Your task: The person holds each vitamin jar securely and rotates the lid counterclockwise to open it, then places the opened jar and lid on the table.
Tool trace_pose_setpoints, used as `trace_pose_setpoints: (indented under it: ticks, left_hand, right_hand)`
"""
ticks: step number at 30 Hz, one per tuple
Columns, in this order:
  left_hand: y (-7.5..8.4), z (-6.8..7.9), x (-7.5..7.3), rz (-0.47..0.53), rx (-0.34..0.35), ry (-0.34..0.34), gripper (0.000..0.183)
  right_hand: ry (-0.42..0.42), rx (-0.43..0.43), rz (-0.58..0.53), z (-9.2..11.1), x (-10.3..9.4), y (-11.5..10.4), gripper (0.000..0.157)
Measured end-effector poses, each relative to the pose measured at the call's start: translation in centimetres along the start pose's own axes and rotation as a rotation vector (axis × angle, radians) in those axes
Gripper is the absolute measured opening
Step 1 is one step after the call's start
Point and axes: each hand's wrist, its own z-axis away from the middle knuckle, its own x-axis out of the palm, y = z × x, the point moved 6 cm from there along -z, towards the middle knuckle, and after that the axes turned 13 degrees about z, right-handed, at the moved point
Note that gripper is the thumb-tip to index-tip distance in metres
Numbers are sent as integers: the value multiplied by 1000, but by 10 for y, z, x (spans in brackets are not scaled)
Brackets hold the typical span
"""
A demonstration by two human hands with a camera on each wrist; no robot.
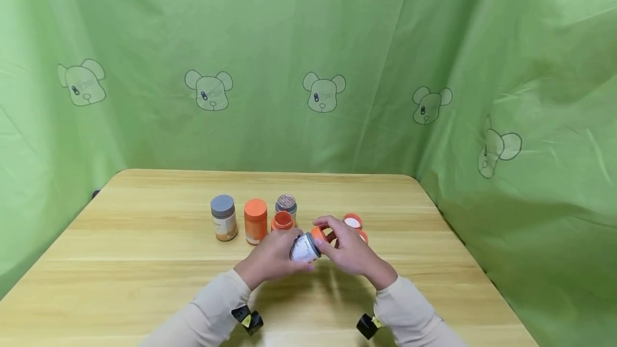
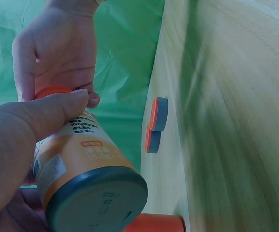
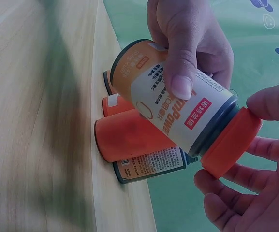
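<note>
My left hand (image 1: pixel 275 258) grips a supplement bottle (image 3: pixel 175 104) with a white and orange label and a dark grey neck, holding it tilted above the table. The thumb lies along the label, and the grey base faces the left wrist camera. At the bottle's mouth sits an orange cap (image 3: pixel 232 143). My right hand (image 1: pixel 350 250) pinches this cap between thumb and fingers, its other fingers spread around the side. In the head view, the left hand partly covers the bottle.
Behind the hands stand a grey-capped bottle (image 1: pixel 224 219), an orange bottle (image 1: pixel 256 224) with its cap on, an uncapped orange bottle (image 1: pixel 282 222) and a grey bottle (image 1: pixel 286 203) with a foil-like top. Two loose caps (image 1: pixel 353 222) lie by the right hand. A green curtain (image 1: pixel 308 25) surrounds the table.
</note>
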Motion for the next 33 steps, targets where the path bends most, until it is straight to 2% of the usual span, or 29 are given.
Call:
trace_pose_setpoints:
  ticks: [11,18,24,33]
  left_hand:
    - [3,-1,1,5,21,-5,57]
    - [3,-1,3,21,12,-13,53]
    - [1,0,2,17,9,-2,51]
    - [3,-2,4,3,24,-4,54]
  right_hand:
    - [12,-1,4,1,0,2,36]
    - [-18,35,13,2,0,4,37]
    - [-22,19,5,-1,2,3,36]
    - [-27,75,19,3,0,7,35]
